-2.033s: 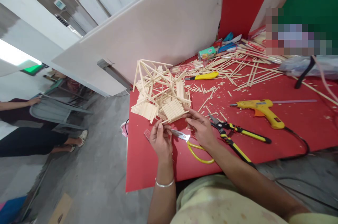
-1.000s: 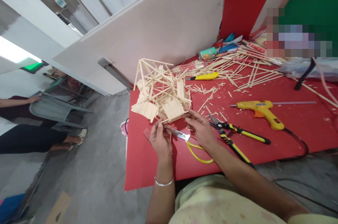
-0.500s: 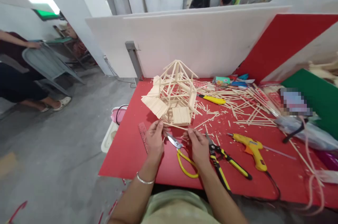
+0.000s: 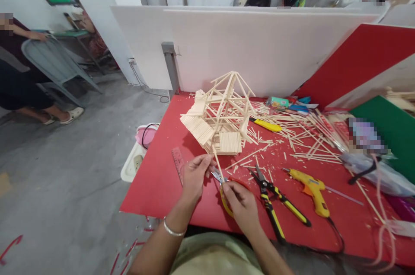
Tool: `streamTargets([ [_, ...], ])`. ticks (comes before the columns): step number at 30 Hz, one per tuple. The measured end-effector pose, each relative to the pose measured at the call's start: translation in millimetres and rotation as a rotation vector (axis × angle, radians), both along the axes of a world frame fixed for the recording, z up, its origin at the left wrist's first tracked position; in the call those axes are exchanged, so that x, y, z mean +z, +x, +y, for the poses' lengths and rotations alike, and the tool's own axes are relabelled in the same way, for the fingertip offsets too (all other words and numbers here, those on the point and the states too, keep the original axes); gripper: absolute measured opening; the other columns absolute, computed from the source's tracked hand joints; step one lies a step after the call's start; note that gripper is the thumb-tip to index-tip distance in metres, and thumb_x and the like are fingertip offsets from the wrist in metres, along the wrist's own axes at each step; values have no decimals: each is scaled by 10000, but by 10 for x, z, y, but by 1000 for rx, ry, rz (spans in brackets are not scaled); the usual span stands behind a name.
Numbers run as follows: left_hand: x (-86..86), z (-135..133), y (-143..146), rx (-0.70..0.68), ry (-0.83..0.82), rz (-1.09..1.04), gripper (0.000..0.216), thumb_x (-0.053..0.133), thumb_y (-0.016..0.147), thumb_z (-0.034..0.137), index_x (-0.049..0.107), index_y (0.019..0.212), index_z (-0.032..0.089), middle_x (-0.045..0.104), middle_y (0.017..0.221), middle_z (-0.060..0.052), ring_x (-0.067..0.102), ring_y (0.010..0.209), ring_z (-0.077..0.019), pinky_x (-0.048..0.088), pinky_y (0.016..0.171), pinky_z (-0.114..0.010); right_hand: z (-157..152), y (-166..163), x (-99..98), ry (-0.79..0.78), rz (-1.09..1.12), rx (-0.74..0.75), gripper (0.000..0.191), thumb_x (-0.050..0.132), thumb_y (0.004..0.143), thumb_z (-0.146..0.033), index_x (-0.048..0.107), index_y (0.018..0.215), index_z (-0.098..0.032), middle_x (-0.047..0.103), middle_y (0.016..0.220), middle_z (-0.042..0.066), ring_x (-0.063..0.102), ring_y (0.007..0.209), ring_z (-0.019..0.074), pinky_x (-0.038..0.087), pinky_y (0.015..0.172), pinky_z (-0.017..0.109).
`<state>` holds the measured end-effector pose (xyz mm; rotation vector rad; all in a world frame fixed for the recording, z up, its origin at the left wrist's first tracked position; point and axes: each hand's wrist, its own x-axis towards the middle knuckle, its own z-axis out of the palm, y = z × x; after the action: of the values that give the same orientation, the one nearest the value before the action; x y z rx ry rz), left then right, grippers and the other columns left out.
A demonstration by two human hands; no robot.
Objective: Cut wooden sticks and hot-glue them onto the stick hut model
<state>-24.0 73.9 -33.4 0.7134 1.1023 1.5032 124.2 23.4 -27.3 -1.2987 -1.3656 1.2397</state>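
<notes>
Stick (image 4: pixel 217 162) now fwd-pointing in R fingers (image 4: pixel 229 193)

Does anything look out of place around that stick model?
Mostly clutter: loose sticks, long and short, lie strewn in a crisscross tangle right of the stick model, with a yellow knife among them. Thin red strips lie scattered on the floor beside the table, as if dropped.

Pale tan stick (image 4: pixel 218 163), pale tan model (image 4: pixel 224 103), red tabletop (image 4: pixel 155 180), yellow glue gun (image 4: pixel 311 189), black-and-yellow cutters (image 4: pixel 266 184), green board (image 4: pixel 397 133)
</notes>
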Motion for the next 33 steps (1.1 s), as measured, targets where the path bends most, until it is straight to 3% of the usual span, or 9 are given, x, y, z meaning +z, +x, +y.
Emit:
streamTargets([
  [10,155,37,42,-44,47,89,266,753,812,413,725,798,149,620,630,-2,542,531,-88,465,520,-200,165,-327,74,-15,156,-149,346,608,892,-535,690,799,-213,635,685,11,558,609,150,477,576,264],
  [17,175,102,48,-81,1,129,303,769,783,436,695,717,149,567,550,18,489,463,-77,409,466,-192,229,-363,-21,-2,186,-131,359,594,907,-539,687,831,-201,611,684,7,536,615,143,462,577,266],
  [33,203,122,125,-109,-83,35,293,771,758,440,706,749,155,478,509,44,406,403,-59,305,389,-180,201,-340,-101,-37,212,-103,342,592,923,-511,714,928,-191,632,707,12,555,633,143,464,596,266],
])
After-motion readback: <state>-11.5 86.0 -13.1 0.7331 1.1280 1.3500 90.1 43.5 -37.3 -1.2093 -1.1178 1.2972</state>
